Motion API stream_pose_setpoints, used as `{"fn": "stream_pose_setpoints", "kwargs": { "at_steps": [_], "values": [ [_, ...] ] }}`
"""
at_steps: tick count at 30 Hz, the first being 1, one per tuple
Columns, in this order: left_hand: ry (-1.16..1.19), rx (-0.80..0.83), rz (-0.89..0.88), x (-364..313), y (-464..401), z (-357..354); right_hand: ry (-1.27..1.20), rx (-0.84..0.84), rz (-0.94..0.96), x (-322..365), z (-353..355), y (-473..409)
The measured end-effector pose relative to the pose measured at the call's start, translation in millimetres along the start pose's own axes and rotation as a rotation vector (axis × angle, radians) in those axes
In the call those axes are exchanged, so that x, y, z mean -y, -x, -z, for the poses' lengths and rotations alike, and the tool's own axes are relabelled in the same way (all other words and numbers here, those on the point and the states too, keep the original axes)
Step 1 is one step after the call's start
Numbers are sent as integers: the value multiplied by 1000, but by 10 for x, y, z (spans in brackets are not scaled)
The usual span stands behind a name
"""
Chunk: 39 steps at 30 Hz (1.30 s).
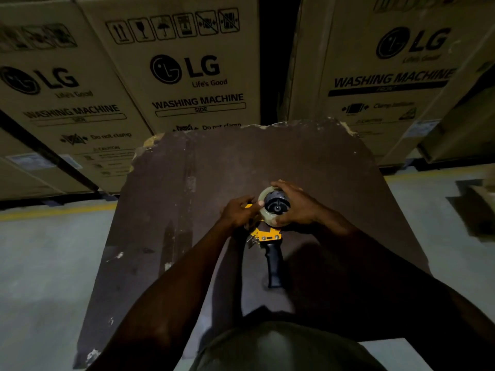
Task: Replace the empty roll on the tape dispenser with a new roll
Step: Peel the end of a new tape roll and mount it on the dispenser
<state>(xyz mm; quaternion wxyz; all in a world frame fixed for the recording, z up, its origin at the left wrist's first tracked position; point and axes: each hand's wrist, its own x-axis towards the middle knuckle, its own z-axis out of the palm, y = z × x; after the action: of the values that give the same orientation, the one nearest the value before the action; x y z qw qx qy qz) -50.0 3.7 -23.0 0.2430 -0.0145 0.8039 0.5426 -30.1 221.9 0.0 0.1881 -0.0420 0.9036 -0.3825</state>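
A yellow tape dispenser [265,235] with a black handle lies on a dark brown board [187,183], handle pointing toward me. A clear tape roll [273,222] sits around the dispenser's black hub [277,203]. My right hand [297,207] wraps around the roll from the right and the far side. My left hand [238,212] holds the dispenser's yellow frame at the left, its thumb touching the roll's edge. Part of the frame is hidden under both hands.
Large cardboard washing-machine boxes [187,76] stand stacked right behind the board. A dark gap [276,57] separates two of them. Grey concrete floor [53,263] with a yellow line [53,211] lies on both sides. Another box [479,204] sits at the right edge.
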Motion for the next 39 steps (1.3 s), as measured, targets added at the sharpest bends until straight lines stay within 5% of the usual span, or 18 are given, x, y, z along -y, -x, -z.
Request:
{"fn": "stream_pose_setpoints", "kwargs": {
  "at_steps": [5,13,26,35,39],
  "values": [
    [189,15,89,-18,23,-71,-494,-215,-199,-170,-94,0],
    [212,59,132,-57,30,-92,-912,-152,-368,-91,-110,38],
    [57,33,-29,163,-120,-161,-807,-146,-284,-301,-206,60],
    [-446,-70,-91,622,-602,-318,-442,-171,-373,-663,-345,-50],
    [-487,-98,-124,620,-590,-307,-421,-130,-405,-779,-340,-121]
  ]
}}
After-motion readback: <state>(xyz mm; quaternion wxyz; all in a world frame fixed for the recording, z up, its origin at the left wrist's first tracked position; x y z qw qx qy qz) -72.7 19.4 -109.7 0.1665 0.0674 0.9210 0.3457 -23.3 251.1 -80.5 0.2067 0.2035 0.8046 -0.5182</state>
